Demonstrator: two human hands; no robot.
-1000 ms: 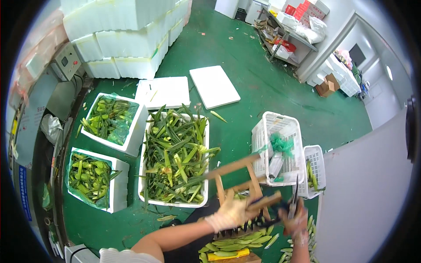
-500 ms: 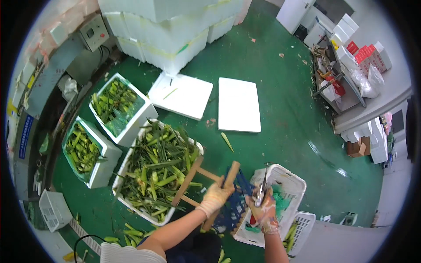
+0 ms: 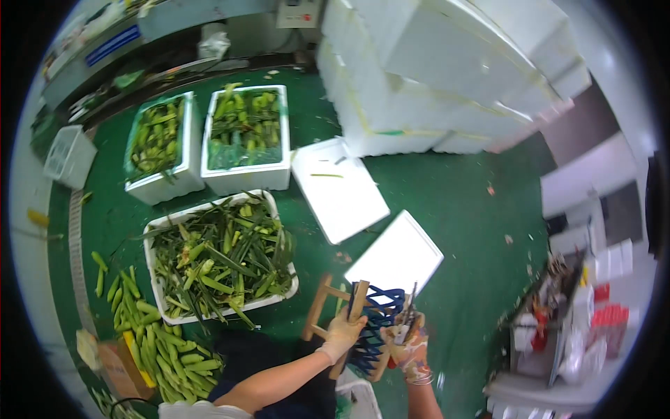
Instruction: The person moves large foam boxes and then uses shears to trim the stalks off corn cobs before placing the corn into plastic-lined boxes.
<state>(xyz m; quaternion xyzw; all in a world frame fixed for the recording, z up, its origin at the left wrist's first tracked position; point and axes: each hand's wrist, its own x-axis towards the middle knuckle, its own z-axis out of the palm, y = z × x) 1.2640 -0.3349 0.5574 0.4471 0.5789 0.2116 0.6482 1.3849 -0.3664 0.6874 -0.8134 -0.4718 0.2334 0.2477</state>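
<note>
Gloved, my left hand (image 3: 343,335) is closed around a wooden bar of a folding stool (image 3: 358,299). Blue webbing (image 3: 370,340) stretches between the stool's bars. My right hand (image 3: 410,349), in a patterned glove, grips a metal hand tool (image 3: 403,331) with a pointed tip and some red near its handle; its exact kind is unclear. That hand is beside the stool's right bar, and whether it also holds the bar cannot be told. Left of the stool stands a white tub (image 3: 287,292) heaped with green husks and leaves (image 3: 223,258).
Green corn ears (image 3: 167,356) lie piled on the floor at lower left. Two foam boxes (image 3: 248,183) of green ears stand behind the tub. Foam lids (image 3: 342,199) lie on the floor before stacked foam boxes (image 3: 447,91). A cluttered shelf (image 3: 569,328) stands at right.
My view has swung round, so the tub and boxes appear turned. The stool, still in my left hand, has shifted away from over the white basket, which now shows only at the lower edge.
</note>
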